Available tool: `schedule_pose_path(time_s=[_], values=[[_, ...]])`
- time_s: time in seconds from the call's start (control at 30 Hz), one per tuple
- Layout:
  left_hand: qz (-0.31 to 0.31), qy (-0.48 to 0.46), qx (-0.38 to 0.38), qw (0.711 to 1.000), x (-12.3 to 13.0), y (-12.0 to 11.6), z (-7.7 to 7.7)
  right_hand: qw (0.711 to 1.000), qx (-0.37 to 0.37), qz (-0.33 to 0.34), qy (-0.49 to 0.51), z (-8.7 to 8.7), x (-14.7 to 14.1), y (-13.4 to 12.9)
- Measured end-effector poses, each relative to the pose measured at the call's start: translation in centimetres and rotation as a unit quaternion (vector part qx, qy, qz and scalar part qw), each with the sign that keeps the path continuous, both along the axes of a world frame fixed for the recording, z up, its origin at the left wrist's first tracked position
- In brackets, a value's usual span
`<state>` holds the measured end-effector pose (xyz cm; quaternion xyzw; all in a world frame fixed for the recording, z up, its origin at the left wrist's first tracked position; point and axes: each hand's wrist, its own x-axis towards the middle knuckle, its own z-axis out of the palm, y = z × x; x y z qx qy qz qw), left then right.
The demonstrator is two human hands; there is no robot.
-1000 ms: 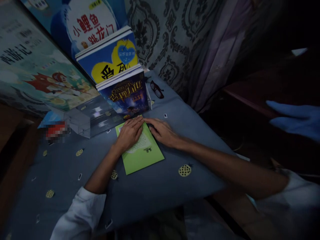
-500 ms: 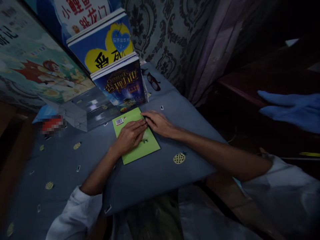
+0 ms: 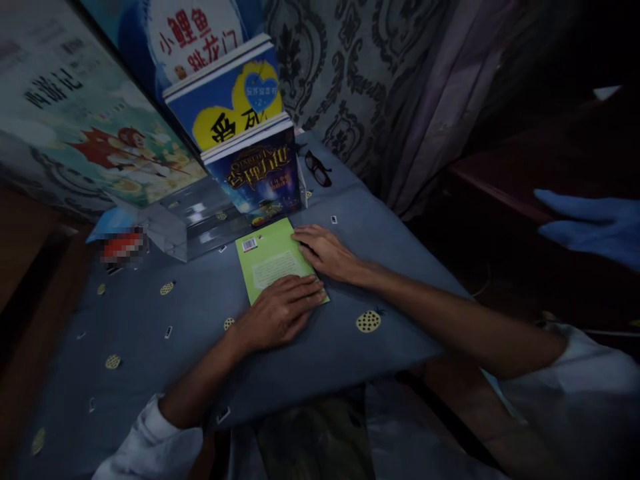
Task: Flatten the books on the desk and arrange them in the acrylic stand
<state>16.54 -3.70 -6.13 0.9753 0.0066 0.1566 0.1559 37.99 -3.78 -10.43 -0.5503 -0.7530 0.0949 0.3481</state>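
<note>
A green book with a barcode at its top left lies flat on the dark blue tablecloth. Across the book's near edge lies my left hand, palm down, its fingers stretched out and close together, covering the lower part. My right hand rests on the book's right edge, fingers extended and the thumb a little apart. Neither hand is wrapped round anything. Just beyond the green book stands a dark blue book with gold lettering.
Behind stand a blue and yellow book and a large picture book in a clear plastic rack. Glasses lie near the wall. A red and blue item is at the left. A blue glove-like shape shows at the right.
My left hand has slid down the green book to its near edge, uncovering a printed text block. My right hand stays by the right edge. The whole view has shifted slightly.
</note>
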Motion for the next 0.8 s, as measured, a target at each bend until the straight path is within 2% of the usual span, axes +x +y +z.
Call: schedule_pose_path(time_s=[0.1,0.17,0.27,0.37,0.43,0.6,0.8], values=[[0.017,0.016,0.002,1.000,-0.4,0.7,-0.2,1.000,0.000,-0.004,-0.005,-0.2,-0.1,0.0],[0.059,0.010,0.021,0.998,-0.8,2.2,-0.5,1.000,-0.001,-0.008,-0.015,-0.3,-0.2,0.0],[0.164,-0.022,0.046,0.985,-2.1,5.3,-1.3,1.000,-0.003,-0.012,-0.026,-0.4,-0.3,-0.2],[0.276,-0.049,0.061,0.958,-3.8,8.0,-2.3,0.999,-0.010,-0.004,-0.038,-0.1,-0.4,-0.4],[0.318,-0.056,0.066,0.944,-4.6,9.0,-2.8,0.999,-0.013,0.009,-0.051,0.1,-0.4,-0.5],[0.330,-0.071,0.066,0.939,-5.4,9.0,-3.4,0.997,-0.013,0.018,-0.068,0.4,-0.6,-0.6],[0.307,-0.070,0.055,0.947,-6.0,6.8,-2.6,0.997,-0.017,0.014,-0.081,0.4,-0.7,-1.0]])
